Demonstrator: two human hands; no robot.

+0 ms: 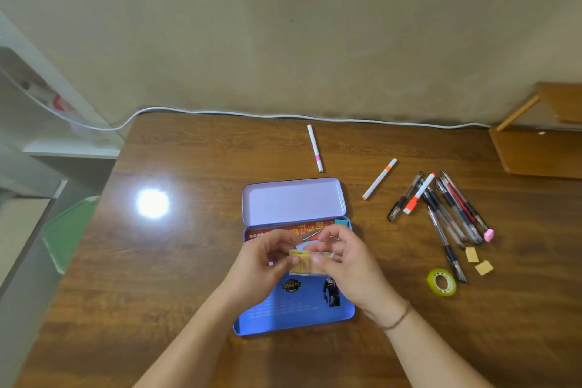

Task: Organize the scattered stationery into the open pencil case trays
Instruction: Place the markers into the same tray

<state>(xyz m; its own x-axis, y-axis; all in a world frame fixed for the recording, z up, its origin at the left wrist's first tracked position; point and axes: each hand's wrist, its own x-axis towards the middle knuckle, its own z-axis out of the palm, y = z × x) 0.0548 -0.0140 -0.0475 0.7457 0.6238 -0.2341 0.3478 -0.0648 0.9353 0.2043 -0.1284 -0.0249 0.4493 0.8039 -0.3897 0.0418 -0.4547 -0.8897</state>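
An open blue tin pencil case lies on the wooden table, its pale lilac tray folded out at the far side. Above the case both hands pinch a small tan and yellow eraser-like block: my left hand holds its left end, my right hand its right end. A teal eraser sits in the case's far right corner. Scattered to the right lie a bunch of pens, two white markers, a pink eraser and two tan pieces.
A roll of yellow-green tape lies at the right near the pens. A white cable runs along the table's far edge against the wall. A wooden chair stands at the far right, a green bin off the left edge.
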